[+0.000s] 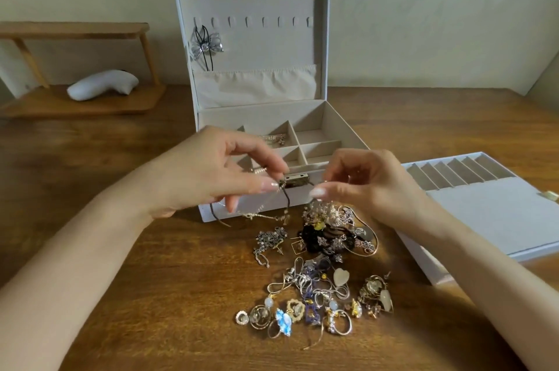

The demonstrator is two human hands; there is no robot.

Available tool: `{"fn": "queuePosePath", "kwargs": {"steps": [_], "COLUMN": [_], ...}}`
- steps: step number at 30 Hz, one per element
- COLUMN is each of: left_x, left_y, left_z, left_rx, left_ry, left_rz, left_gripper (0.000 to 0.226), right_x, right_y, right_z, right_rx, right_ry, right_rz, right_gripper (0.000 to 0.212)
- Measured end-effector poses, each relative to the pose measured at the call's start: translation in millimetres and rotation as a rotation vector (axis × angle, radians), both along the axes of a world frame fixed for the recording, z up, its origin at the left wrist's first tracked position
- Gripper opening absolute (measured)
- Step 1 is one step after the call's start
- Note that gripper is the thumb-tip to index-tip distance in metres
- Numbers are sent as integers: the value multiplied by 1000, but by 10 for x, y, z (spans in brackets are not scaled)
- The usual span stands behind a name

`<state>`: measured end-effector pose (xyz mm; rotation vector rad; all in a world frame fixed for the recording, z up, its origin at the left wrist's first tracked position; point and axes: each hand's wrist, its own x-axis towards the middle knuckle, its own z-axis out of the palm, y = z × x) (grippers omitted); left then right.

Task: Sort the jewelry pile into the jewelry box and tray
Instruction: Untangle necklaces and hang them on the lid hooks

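We note a wooden table (151, 249) carrying all items. Jewelry box (340, 128) stands at centre-rear, lid upright, compartments exposed; one rear compartment holds a gold-toned piece (273, 139). Tray (499, 213) lies flat to the rt of the box, just beside it, w/ narrow slots along its far edge. Wooden shelf (75, 29) sits far lt w/ a white object (102, 83) under it. Both hands hover in front of the box, above the pile. Left hand (211, 171): thumb and forefinger pinch a dark cord necklace (286, 198), which hangs to the table by the box front. Right hand (372, 186): fingers curled, thumb and forefinger tips close; we cannot tell whether it grips anything. Jewelry pile (320, 280) lies on the table in front of the box: rings, chains, earrings, mixed. Butterfly pendant (208, 44) hangs inside the lid, lt side.
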<state>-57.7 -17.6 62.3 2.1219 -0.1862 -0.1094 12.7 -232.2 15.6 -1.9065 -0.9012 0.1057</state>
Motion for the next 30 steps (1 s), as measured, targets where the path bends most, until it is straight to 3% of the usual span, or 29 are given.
{"fn": "queuePosePath", "kwargs": {"steps": [3,8,17,21,23,27,30], "left_x": [-9,-51,26,27,20,16,28], "left_y": [-100,-234,-168,-123,-86,-32,-5], "left_z": [-108,-204,-284,-225,-170,-81,-75], "left_rx": [188,395,393,262,151,-104,-239], "left_ry": [-80,-333,-327,-354,-363,-358,-342], "left_rz": [-15,0,41,85,96,34,-5], "left_gripper": [12,20,13,14,18,24,23], "right_x": [12,37,108,147,165,188,170], "right_y": [-19,-68,-159,-236,-278,-282,-228], "right_z": [26,44,127,193,196,99,23], "right_rx": [189,371,564,627,518,62,-215], "right_ry": [131,264,376,372,289,140,-44], "right_rz": [55,151,301,271,213,84,113], "right_gripper": [18,14,12,23,20,14,16]}}
